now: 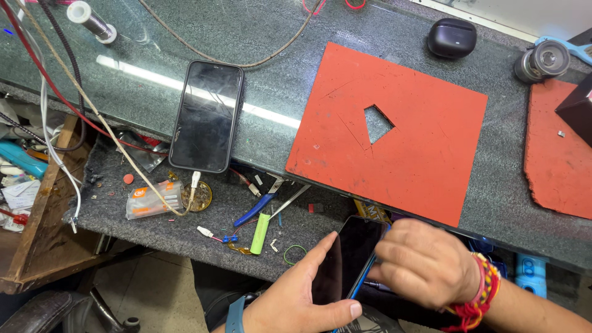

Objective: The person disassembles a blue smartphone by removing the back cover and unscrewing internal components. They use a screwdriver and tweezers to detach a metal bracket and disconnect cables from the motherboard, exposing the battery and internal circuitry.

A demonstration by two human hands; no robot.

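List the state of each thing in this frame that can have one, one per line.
Handheld phone: screen dark, held tilted on edge.
Left hand: cradling that phone from below.
Right hand: closed over the phone's upper edge.
Phone on the table: face up, screen dark, white cable plugged in.
Red mat: flat, hole cut through its middle.
Black earbud case: shut.
Blue-handled pliers: lying flat, untouched.
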